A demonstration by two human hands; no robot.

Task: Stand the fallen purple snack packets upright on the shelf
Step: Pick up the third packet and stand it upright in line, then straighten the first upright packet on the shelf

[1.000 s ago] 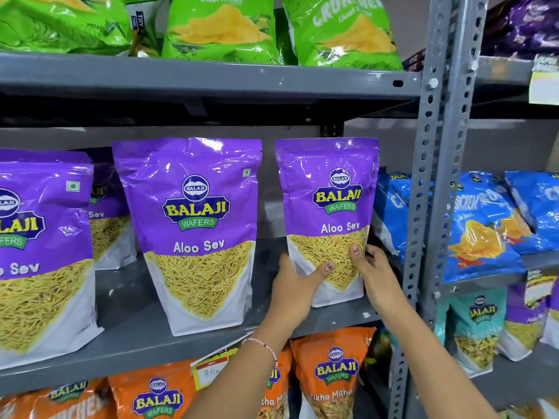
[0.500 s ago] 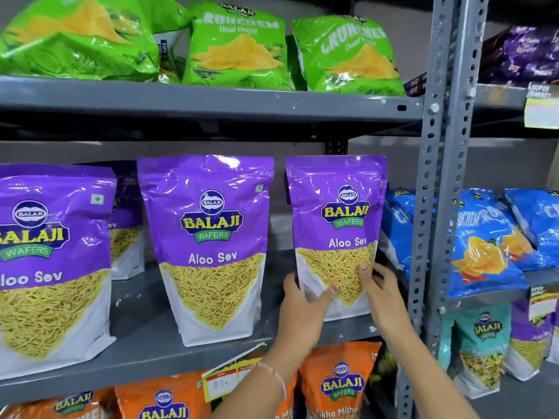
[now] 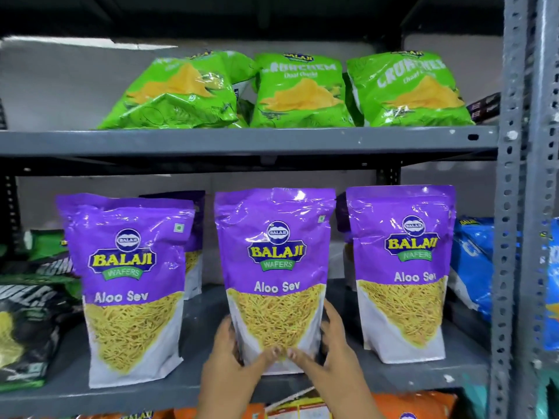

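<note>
Three purple Aloo Sev packets stand upright in a front row on the grey shelf (image 3: 196, 391): a left packet (image 3: 130, 285), a middle packet (image 3: 275, 267) and a right packet (image 3: 402, 267). My left hand (image 3: 230, 355) clasps the middle packet's lower left side. My right hand (image 3: 329, 352) clasps its lower right side, and both thumbs meet on its front near the bottom. Another purple packet (image 3: 193, 237) stands behind, between the left and middle ones. A sliver of a further purple packet shows behind the right one.
Green Crunchem bags (image 3: 302, 92) lie on the shelf above. Dark green bags (image 3: 27, 313) sit at the left, blue bags (image 3: 472, 267) beyond the perforated upright post (image 3: 511, 237) at the right. Orange packets (image 3: 414, 406) and a price tag show below.
Both hands have left the right packet, which stays upright, and now hold the middle packet by its base. The view has swung left and up.
</note>
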